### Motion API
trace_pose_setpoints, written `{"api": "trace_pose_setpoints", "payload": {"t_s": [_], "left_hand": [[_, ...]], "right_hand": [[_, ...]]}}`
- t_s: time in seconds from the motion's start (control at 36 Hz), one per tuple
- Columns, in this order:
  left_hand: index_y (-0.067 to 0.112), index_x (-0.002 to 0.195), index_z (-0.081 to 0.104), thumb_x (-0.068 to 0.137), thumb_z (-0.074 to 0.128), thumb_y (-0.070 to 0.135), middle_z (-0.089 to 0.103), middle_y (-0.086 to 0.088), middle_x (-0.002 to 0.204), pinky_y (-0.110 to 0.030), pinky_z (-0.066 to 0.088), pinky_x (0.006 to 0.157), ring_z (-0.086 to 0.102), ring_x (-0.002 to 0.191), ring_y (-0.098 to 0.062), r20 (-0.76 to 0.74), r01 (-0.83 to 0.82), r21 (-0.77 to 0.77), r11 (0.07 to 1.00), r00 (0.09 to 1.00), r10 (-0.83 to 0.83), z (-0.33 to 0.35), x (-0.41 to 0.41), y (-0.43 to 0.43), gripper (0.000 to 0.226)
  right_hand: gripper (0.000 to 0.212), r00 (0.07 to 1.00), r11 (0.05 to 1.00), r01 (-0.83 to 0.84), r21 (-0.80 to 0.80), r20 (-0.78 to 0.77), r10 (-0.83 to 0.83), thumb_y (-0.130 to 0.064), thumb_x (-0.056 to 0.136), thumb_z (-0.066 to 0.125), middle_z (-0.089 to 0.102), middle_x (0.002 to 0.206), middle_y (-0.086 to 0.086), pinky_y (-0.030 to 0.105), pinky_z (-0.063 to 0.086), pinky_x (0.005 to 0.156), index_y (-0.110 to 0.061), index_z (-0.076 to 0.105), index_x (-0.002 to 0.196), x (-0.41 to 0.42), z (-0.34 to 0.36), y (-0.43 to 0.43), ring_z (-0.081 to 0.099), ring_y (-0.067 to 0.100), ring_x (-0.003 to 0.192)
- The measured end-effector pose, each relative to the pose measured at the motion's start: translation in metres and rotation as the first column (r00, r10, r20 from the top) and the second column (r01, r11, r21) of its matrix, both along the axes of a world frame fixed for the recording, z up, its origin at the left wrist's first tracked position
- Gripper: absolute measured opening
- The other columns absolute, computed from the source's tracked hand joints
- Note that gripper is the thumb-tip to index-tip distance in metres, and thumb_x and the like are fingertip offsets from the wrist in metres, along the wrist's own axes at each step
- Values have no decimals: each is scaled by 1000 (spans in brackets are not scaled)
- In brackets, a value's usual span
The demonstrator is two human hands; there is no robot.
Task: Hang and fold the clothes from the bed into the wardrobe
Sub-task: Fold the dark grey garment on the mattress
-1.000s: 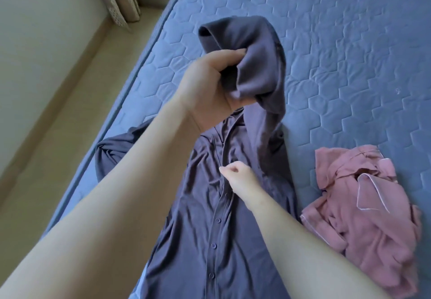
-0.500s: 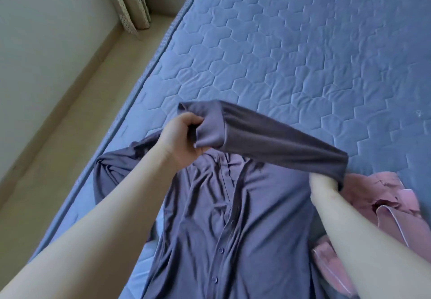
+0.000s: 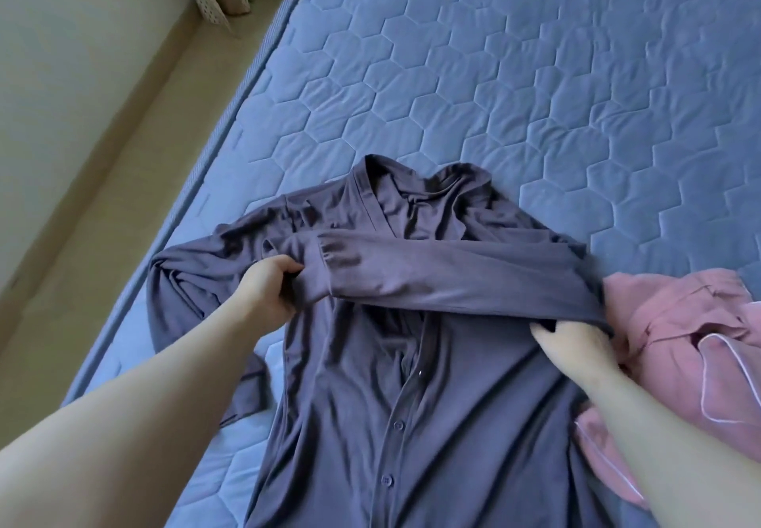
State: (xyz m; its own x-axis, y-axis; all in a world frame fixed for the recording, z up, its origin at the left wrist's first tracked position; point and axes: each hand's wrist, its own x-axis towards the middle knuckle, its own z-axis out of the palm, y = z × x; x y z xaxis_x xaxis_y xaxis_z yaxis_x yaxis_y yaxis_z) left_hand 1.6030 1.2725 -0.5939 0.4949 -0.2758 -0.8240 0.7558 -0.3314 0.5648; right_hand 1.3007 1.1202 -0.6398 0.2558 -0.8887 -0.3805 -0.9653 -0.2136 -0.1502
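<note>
Left hand (image 3: pixel 267 288) grips sleeve (image 3: pixel 432 280); right hand (image 3: pixel 572 342) perhaps too.

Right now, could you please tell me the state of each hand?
Left hand: grips the sleeve by its cuff.
Right hand: fingers hidden under the sleeve; cannot tell.

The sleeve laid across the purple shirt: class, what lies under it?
Under the sleeve lies the buttoned front of the shirt, visible above and below it; the strip directly beneath is covered. The right hand reaches under its right end, fingers hidden.
</note>
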Motion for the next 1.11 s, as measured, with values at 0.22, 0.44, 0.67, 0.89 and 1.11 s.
{"api": "trace_pose_setpoints", "payload": {"t_s": [0.22, 0.44, 0.67, 0.89, 1.11], "left_hand": [[9, 128, 46, 92, 34, -4, 48, -11, 65, -34, 43, 56, 45, 59, -23, 20, 51, 224, 973, 998, -57, -36, 12, 16, 40], [10, 102, 54, 90, 34, -4, 53, -11, 81, -33, 44, 63, 50, 70, -24, 88, 83, 169, 982, 991, -98, -39, 24, 19, 28], [16, 107, 61, 85, 46, 9, 64, -8, 105, -32, 48, 79, 59, 95, -29, 401, 262, 532, 805, 759, -513, -45, 26, 52, 27], [21, 141, 28, 83, 60, 21, 25, -7, 147, -48, 31, 102, 29, 130, -31, 408, -80, 769, 635, 825, -390, -37, 55, 110, 66], [5, 76, 51, 86, 63, 9, 51, -10, 69, -24, 40, 49, 48, 60, -22, 44, 173, 476, 862, 974, -220, -46, 68, 151, 16]], "right_hand": [[14, 914, 961, 272, 52, 299, -275, -11, 85, 58, 70, 88, 19, 36, 44, 73, -11, 71, 90, 4, 6, 31, 62, 39, 90], [18, 893, 975, 218, 48, 392, -219, -10, 87, 54, 68, 100, 14, 38, 46, 77, -11, 68, 97, 54, 7, 43, 59, 37, 97], [34, 897, 974, -226, -32, 382, 221, -7, 83, 58, 64, 116, 6, 37, 40, 92, -11, 64, 116, 120, -4, 92, 53, 31, 107], [23, 884, 921, -331, 205, 408, 227, -11, 89, 48, 61, 103, 6, 31, 38, 80, -13, 63, 107, 187, 1, 162, 53, 25, 99], [26, 936, 815, -253, 521, 344, 71, -12, 88, 46, 63, 110, 2, 23, 37, 79, -17, 62, 109, 232, -10, 216, 56, 19, 104]]}}
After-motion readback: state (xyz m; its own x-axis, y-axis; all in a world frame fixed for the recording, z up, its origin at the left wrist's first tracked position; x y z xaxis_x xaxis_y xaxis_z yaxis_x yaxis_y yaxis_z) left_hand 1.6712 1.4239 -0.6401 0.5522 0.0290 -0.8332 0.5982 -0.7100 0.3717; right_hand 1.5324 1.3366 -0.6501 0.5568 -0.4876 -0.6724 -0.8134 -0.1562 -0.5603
